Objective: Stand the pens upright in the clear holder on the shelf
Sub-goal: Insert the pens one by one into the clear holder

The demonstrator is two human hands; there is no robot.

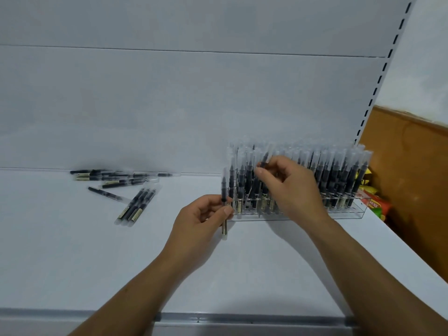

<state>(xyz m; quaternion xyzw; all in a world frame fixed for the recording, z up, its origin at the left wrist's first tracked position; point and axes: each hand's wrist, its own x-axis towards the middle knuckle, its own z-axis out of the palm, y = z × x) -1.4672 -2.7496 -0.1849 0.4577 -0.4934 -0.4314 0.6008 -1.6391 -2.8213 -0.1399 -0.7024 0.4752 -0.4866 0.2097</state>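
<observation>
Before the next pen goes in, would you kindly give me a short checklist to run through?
1. Left hand grips a spare pen upright beside the clear holder: ok.
2. Right hand pinches a second pen inside the holder: ok.
3. Free slot for the spare pen: cannot tell, the packed pens hide the slots.
4. Holder sits flat on the shelf: ok.
5. All pens stowed: not ok, loose pens lie on the shelf at the left.

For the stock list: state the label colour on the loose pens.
Cream-yellow, on the loose pens; head view shows it best.
</observation>
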